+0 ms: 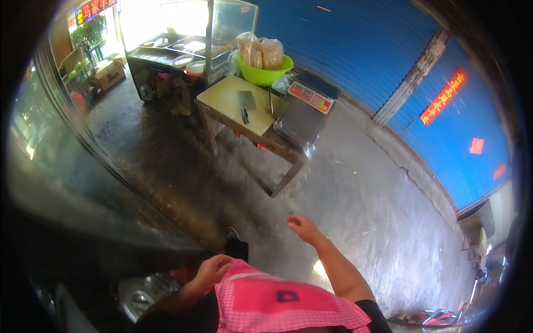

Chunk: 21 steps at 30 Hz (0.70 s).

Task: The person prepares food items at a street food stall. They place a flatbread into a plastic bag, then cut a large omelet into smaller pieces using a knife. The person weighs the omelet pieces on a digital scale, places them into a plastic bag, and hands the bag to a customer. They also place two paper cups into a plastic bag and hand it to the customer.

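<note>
My left hand (214, 266) is at the lower middle, beside the edge of a pink checked apron (287, 295); its fingers are curled, and whether it grips the cloth cannot be told. My right hand (305, 229) hangs over the concrete floor with loosely curled fingers; nothing shows in it. Ahead stands a wooden table (266, 142) bearing a pale cutting board (222, 93) with a cleaver, its blade (247, 100) flat on the board. A scale (310, 96) with a red-edged panel and a green plastic basin (266, 77) holding filled plastic bags are also on the table.
A glass display case (210, 50) with trays of food stands beyond the table. A blue corrugated shutter (354, 50) runs along the right. Glass panels (54, 141) line the left side. A round metal lid (141, 299) lies low on the left, and a cardboard box (109, 76) stands far left.
</note>
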Motion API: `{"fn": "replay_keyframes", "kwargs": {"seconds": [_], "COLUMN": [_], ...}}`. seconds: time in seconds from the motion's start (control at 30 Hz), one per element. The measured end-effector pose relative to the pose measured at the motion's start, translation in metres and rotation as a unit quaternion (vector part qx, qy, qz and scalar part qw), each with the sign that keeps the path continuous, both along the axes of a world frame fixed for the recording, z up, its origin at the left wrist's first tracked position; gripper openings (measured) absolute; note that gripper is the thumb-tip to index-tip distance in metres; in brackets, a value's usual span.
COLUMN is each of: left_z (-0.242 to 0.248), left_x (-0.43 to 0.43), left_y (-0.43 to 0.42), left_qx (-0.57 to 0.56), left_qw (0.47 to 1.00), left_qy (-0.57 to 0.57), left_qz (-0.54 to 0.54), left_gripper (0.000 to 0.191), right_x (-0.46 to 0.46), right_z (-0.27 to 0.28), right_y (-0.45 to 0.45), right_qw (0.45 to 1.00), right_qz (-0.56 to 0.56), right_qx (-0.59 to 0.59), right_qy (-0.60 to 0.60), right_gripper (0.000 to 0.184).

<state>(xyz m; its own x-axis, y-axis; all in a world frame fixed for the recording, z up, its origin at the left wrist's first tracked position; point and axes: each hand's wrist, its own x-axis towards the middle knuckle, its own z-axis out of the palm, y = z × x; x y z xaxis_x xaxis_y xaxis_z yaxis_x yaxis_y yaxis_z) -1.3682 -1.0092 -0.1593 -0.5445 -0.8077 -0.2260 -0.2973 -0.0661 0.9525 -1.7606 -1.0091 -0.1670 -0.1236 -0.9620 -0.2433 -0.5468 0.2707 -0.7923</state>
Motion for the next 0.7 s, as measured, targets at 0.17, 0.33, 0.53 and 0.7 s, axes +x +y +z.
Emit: {"fn": "replay_keyframes", "kwargs": {"seconds": [0.17, 0.33, 0.53, 0.7], "left_z": [-0.001, 0.014, -0.016, -0.014], "left_x": [-0.024, -0.009, -0.013, -0.078], "left_y": [-0.113, -0.145, -0.169, -0.242], "left_qx": [0.046, 0.155, 0.255, 0.243], "left_qw": [0.983, 0.9, 0.815, 0.81], "left_qy": [0.093, 0.167, 0.135, 0.139], "left_qz": [0.15, 0.371, 0.503, 0.515], "left_gripper": [0.017, 0.018, 0.016, 0.018], "right_x": [0.015, -0.016, -0.06, -0.065], "right_z": [0.003, 0.003, -0.026, -0.045], "right_y": [-0.204, -0.373, -0.501, -0.596], "right_qw": [0.995, 0.993, 0.996, 0.941], "right_qz": [0.05, 0.066, 0.057, 0.104], "right_qx": [-0.079, -0.063, 0.01, -0.08], "right_qy": [-0.018, 0.074, 0.074, 0.312], "right_gripper": [0.04, 0.049, 0.053, 0.064]}}
